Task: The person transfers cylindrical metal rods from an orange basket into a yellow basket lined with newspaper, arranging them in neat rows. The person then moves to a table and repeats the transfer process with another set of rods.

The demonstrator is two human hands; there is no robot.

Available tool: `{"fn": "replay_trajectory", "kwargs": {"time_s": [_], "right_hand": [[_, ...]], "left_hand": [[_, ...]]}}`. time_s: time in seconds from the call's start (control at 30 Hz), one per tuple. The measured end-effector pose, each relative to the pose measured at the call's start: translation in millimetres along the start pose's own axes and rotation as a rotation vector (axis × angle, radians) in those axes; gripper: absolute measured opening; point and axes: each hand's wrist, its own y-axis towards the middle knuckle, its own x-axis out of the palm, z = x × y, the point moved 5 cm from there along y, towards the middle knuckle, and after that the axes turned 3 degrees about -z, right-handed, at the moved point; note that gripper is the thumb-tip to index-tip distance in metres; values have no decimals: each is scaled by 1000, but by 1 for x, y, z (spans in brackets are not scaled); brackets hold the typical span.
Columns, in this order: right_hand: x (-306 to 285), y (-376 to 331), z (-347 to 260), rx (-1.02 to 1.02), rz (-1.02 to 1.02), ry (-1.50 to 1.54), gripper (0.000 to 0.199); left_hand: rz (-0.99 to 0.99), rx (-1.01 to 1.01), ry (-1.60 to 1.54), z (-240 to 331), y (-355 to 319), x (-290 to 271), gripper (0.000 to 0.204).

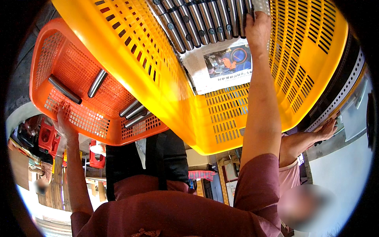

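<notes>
In the yellow basket (pixel 221 148), a row of shiny metal rods (pixel 197 23) lies side by side, several with a dark round spot or hole near the end. Newspaper (pixel 233 81) with a colour picture lies under and in front of them. My right hand (pixel 258 31) reaches in and is closed at the row's right end, its fingers on the last rod and partly hidden. At the left, my left hand (pixel 65 126) grips the near rim of an orange basket (pixel 102 136). A few loose dark metal rods (pixel 65 90) lie inside that basket.
The yellow basket's left wall overlaps the orange basket. At the right another person's arm (pixel 302 142) reaches toward a perforated metal strip (pixel 343 91). Red plastic stools (pixel 48 138) stand at the lower left, and another person (pixel 43 177) shows beyond.
</notes>
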Motion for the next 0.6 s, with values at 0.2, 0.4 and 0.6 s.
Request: {"fn": "replay_trajectory", "kwargs": {"time_s": [0.2, 0.4, 0.6], "right_hand": [[-5, -64, -6, 21, -9, 36, 16], [14, -80, -3, 144, -111, -157, 20], [19, -71, -2, 245, -219, -105, 26]], "left_hand": [[-46, 48, -22, -5, 1, -3, 38], [-35, 8, -32, -7, 5, -5, 39], [-23, 30, 11, -6, 4, -6, 41]]}}
